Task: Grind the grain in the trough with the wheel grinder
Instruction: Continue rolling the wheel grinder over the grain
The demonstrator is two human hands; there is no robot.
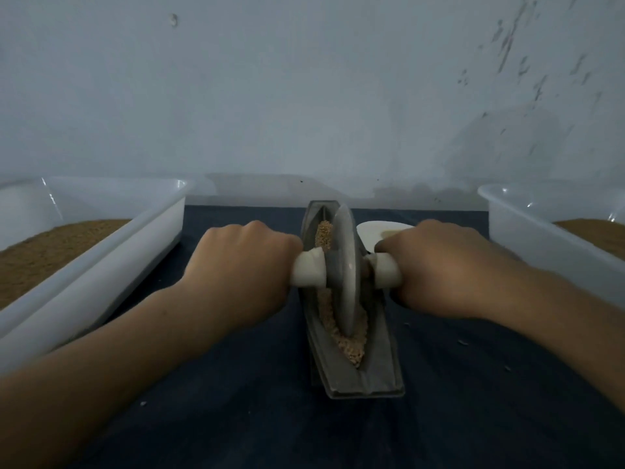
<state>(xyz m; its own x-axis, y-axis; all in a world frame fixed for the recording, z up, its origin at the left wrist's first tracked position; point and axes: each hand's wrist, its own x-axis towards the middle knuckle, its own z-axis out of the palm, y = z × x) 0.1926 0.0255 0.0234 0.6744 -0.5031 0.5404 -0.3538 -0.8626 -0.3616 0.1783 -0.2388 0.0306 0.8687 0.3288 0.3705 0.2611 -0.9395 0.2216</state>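
Observation:
A grey boat-shaped trough (378, 374) lies lengthwise on the dark cloth in front of me. Tan grain (351, 346) fills its groove, with more grain at the far end. The grey wheel grinder (345, 269) stands upright in the groove, on a pale axle handle. My left hand (240, 265) grips the left handle end (309, 270). My right hand (443, 265) grips the right handle end (385, 272). The wheel's lower edge sits in the grain.
A white plastic tub (111, 262) with brown grain stands at the left. Another white tub (541, 238) with grain stands at the right. A small white dish (375, 231) sits behind the right hand. A pale wall rises close behind the table.

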